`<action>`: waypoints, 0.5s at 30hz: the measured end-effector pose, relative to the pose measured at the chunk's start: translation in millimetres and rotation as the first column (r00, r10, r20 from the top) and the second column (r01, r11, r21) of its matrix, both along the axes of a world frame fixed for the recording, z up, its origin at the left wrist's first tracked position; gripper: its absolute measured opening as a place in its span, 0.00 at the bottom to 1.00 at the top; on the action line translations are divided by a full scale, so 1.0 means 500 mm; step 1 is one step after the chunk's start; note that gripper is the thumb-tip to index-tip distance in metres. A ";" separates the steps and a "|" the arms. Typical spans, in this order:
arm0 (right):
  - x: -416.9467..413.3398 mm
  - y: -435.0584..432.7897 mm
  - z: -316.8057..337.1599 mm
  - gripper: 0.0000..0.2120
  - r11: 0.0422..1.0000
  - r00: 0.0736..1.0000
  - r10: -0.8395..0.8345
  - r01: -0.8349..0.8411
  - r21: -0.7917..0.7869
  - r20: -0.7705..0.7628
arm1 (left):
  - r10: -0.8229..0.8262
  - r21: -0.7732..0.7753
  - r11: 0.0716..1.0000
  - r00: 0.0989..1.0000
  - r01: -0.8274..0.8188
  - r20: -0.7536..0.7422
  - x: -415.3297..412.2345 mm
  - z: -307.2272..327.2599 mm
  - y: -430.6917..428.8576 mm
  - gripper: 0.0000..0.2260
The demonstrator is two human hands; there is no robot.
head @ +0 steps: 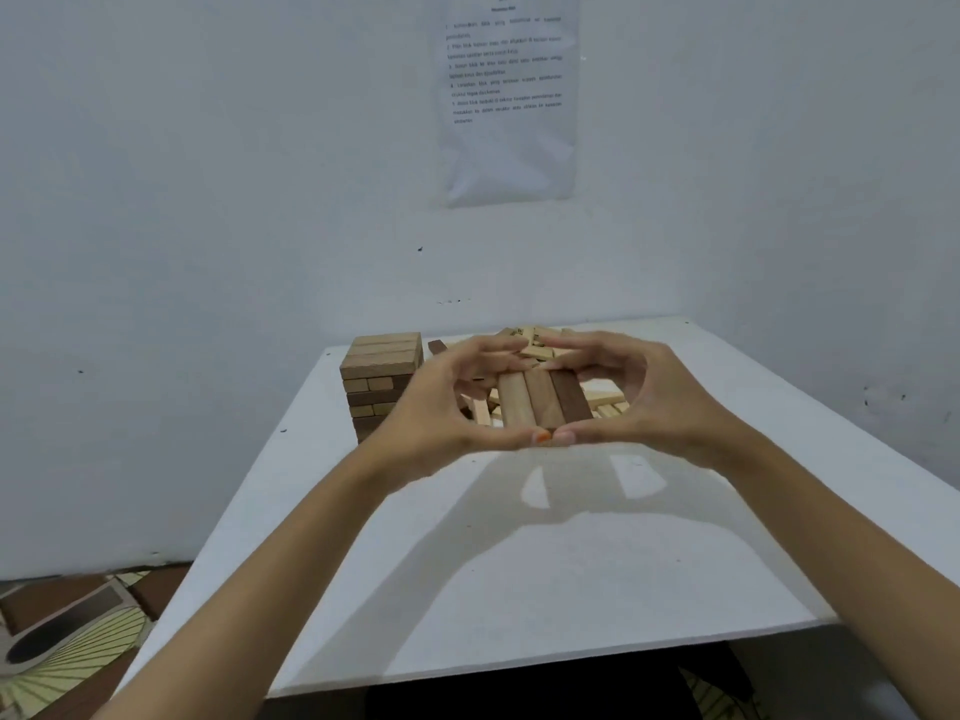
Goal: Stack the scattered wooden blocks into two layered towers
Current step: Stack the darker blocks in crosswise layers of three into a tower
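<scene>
1. Head view, the room: a plain white wall (208,200) with a printed sheet of paper (511,96) fixed to it, its text too blurred to read. A white table (519,589) stands against the wall. A patterned floor (78,641) shows past the table's left edge.
2. A finished tower (382,379) of light and dark wooden blocks stands near the far left corner of the table.
3. Loose blocks (605,400) lie in a heap along the far edge, just right of the tower.
4. In front of the heap, a row of three blocks (543,402), two light and one dark, lies side by side, lengthwise away from the person.
5. The left hand (431,407) and the right hand (660,402) grip this row together. Both thumbs press its near ends, and the curled fingers reach over its far ends.
6. Whether the row rests on the heap or is lifted cannot be told.
</scene>
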State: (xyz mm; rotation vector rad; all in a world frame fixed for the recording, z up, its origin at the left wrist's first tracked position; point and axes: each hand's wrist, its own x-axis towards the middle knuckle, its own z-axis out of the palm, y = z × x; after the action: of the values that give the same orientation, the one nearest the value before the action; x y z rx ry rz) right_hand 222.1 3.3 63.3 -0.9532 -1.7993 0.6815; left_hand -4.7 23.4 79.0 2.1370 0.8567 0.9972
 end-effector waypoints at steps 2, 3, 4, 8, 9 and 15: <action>-0.012 0.005 0.028 0.38 1.000 1.000 0.010 -0.010 0.028 -0.007 | 0.011 0.022 1.000 1.000 -0.011 0.006 -0.012 0.031 -0.002 0.32; -0.020 0.008 0.040 0.38 0.999 1.000 0.011 -0.010 0.044 -0.006 | 0.015 0.037 0.999 1.000 -0.015 0.005 -0.020 0.045 -0.001 0.32; -0.030 0.011 0.053 0.37 0.998 1.000 0.011 -0.010 0.059 -0.006 | 0.023 0.055 0.998 1.000 -0.023 0.001 -0.028 0.058 0.002 0.32; -0.079 0.037 0.093 0.34 0.994 1.000 0.005 -0.006 0.110 0.014 | 0.066 0.112 0.992 0.997 -0.061 -0.037 -0.072 0.098 0.019 0.32; -0.092 0.046 0.102 0.34 0.993 1.000 0.000 -0.003 0.121 0.030 | 0.080 0.123 0.990 0.996 -0.073 -0.048 -0.085 0.106 0.025 0.32; -0.169 0.106 0.138 0.32 0.992 0.995 -0.018 0.005 0.129 0.096 | 0.142 0.077 0.988 0.986 -0.136 -0.083 -0.157 0.140 0.074 0.32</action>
State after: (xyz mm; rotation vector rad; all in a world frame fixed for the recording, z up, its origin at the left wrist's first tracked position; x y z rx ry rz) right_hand 137.5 56.3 132.4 -0.9229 -1.8972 0.5127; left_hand -83.2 60.5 149.1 2.2195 1.0401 1.0230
